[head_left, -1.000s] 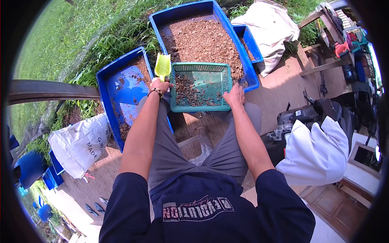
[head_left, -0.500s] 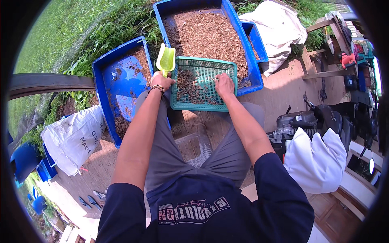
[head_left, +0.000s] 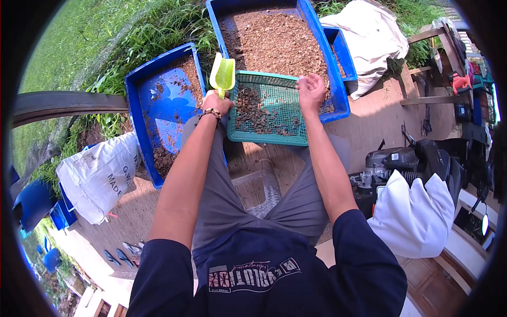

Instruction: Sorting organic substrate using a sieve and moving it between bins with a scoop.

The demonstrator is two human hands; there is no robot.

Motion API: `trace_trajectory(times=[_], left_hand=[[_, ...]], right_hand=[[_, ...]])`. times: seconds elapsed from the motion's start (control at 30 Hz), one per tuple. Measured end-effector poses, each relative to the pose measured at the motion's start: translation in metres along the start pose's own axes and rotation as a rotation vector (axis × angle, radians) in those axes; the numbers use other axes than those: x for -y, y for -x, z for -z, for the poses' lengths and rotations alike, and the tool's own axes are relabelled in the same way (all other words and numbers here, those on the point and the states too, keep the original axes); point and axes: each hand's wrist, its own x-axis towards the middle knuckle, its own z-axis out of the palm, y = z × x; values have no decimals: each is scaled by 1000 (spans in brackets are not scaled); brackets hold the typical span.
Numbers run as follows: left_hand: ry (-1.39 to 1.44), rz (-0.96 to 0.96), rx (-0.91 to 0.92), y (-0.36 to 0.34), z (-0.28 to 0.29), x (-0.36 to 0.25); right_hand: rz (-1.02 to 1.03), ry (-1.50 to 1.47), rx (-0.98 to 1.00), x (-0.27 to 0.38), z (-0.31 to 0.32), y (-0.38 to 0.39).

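Left hand (head_left: 217, 102) curled round the handle of the yellow-green scoop (head_left: 223, 73), knuckles against the left rim of the green mesh basket (head_left: 268, 141); whether the fingers also hook that rim, I can't tell. Right hand (head_left: 312, 93) at the basket's far right corner, fingers loosely bent; can't make out whether anything is pinched between them. Basket sits before the person's knees, far edge over the near end of the large blue tray (head_left: 327, 66) of brown crumbly material (head_left: 280, 42). Dark clumps (head_left: 252, 112) lie mostly on its left side, bare mesh to the right. My judgement: keep the basket level, the left side looks heavier; spread the clumps thinly so each shows; work with light fingertips, since they may crumble; hold the scoop's blade clear of the rim and keep the basket well over the tray.
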Motion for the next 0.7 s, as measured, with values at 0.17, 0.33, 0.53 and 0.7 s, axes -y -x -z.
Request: trace_trajectory(times=[0.17, 0.33, 0.53, 0.7], left_hand=[[-55, 12, -18, -1, -2, 1], [-13, -2, -2, 5, -2, -9], [3, 44, -13, 7, 0, -14], [23, 83, 3, 3, 2, -8]], right_hand=[[178, 472, 93, 9, -10, 4], [16, 898, 412, -29, -42, 34], [159, 1138, 509, -59, -52, 30], [70, 1023, 553, -47, -52, 24]])
